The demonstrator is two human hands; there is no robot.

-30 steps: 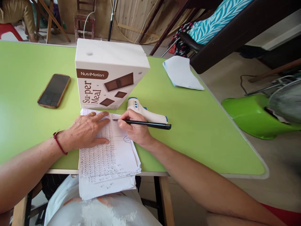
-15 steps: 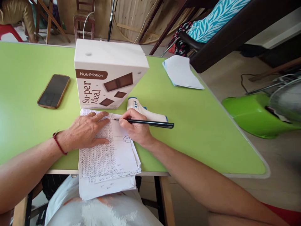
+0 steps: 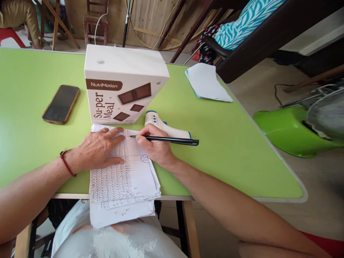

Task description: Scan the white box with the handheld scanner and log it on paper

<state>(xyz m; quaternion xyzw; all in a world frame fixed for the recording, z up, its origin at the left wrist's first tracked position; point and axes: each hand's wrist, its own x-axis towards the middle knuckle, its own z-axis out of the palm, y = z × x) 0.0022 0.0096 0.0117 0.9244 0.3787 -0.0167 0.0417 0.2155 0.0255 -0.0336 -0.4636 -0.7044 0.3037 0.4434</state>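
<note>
Sheets of paper [image 3: 118, 182] covered in dense handwriting lie stacked at the table's near edge, the lower ones hanging over it. My left hand [image 3: 100, 148] rests flat on the top sheet, fingers spread. In my right hand [image 3: 157, 147] is a black pen [image 3: 177, 140], pinched between thumb and fingers. Its tip is at the paper, right of the written columns; whether it touches I cannot tell. A round stamp mark shows beside my right wrist. Just behind that hand lies a white and blue handheld thermometer [image 3: 172, 130], partly hidden by it.
A white NutriMotion box [image 3: 126, 64] stands right behind the papers. To its left lies a phone [image 3: 61, 104] on the green table [image 3: 228, 154]. Folded white paper [image 3: 205, 82] is at the far right corner. Beyond the right edge is a green plastic stool [image 3: 282, 132]. Other people sit farther back.
Both hands, the pen and the papers hold nearly the same positions. The whole view has shifted only very slightly.
</note>
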